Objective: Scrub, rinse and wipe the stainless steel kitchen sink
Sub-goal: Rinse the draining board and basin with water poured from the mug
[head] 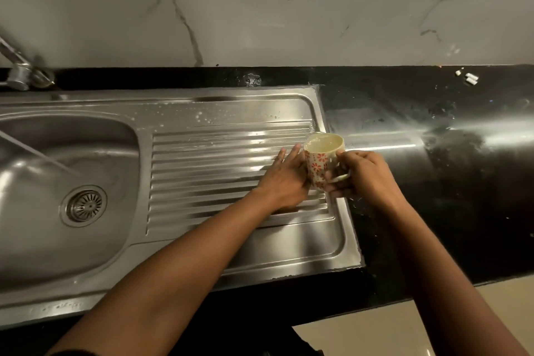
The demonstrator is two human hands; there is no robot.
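Reaches both arms over the stainless sink point(260, 254), strainer point(84, 206) in its left basin. Grips the flowered mug point(319, 165) by its handle with the right hand point(368, 176) above the drainboard's point(219, 159) right edge; lays the left hand point(284, 180), fingers straight, against its left side. Pale inside, contents unclear. Tap point(20, 74) far left.

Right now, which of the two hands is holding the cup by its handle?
The right hand: its fingers curl round the handle of the flowered mug; the left hand lies straight-fingered at its other side.
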